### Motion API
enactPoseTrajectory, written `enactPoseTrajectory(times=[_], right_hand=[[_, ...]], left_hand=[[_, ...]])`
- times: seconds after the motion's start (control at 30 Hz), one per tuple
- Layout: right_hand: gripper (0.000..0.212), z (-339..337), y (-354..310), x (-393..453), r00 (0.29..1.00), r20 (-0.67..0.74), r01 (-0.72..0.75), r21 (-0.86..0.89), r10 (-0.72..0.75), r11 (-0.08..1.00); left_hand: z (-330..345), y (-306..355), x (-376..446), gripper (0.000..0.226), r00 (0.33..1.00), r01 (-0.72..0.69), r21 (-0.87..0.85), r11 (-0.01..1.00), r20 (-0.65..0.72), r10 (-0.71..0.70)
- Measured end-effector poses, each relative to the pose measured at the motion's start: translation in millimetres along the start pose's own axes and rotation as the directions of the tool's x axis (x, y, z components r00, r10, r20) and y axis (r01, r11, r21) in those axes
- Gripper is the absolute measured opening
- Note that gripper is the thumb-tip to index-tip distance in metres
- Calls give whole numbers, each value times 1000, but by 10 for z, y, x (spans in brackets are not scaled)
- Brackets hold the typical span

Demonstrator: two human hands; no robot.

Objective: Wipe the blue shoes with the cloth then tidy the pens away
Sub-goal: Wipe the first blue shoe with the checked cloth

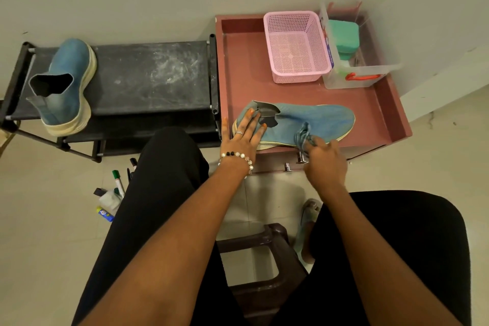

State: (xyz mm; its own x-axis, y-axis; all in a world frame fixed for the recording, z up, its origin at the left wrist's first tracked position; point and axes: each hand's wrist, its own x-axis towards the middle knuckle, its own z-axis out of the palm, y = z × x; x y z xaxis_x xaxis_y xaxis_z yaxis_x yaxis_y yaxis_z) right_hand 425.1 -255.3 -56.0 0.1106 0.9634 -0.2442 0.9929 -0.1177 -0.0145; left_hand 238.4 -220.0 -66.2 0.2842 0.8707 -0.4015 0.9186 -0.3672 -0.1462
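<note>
Blue shoe (312,122) pressed by flat left hand (244,135), right hand (324,159) clutching cloth (304,135), pens (119,182) half-hidden

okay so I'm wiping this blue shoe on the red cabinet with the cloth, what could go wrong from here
1. The blue shoe lies on its side at the front edge of the red cabinet; only the flat left hand steadies it, so a hard wipe by the right hand with the cloth might push it off.
2. The pens lie on the floor beside your leg and could get stepped on.
</note>
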Motion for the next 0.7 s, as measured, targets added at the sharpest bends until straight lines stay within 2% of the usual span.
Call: enactPoseTrajectory(times=[0.13, 0.2, 0.33, 0.4, 0.5, 0.6, 0.7], right_hand=[[43, -79, 441, 128, 998, -29, -56, -139, 52, 989], [44, -64, 454, 147, 996, -39, -90, -177, 85, 980], [48, 59, -129, 65, 948, -22, -316, 17, 316, 949], [41, 71, -523, 30, 939, -12, -337, 181, 345, 924], [33, 36, -796, -13, 975, -32, -199, 299, 218, 933], [42, 5, -465, 0, 998, -26, 64, 231, -60, 971], [41, -28, 58, 142, 963, 30, 264, 94, -268, 960]], left_hand=[[-45, -4, -13, 91, 1000, -3, 1, 1000, 24, 3], [-42, -4, -8, 90, 1000, 1, -8, 1000, 18, -1], [-22, 22, -5, 90, 1000, 10, -2, 1000, 2, -10], [-13, 17, -4, 85, 1000, 13, -11, 1000, -5, -13], [14, 4, 2, 74, 1000, 0, -35, 999, -15, -1], [49, 4, 11, 69, 999, -13, -28, 1000, -46, 12], [48, -2, 17, 70, 999, -15, -22, 1000, -47, 14]])
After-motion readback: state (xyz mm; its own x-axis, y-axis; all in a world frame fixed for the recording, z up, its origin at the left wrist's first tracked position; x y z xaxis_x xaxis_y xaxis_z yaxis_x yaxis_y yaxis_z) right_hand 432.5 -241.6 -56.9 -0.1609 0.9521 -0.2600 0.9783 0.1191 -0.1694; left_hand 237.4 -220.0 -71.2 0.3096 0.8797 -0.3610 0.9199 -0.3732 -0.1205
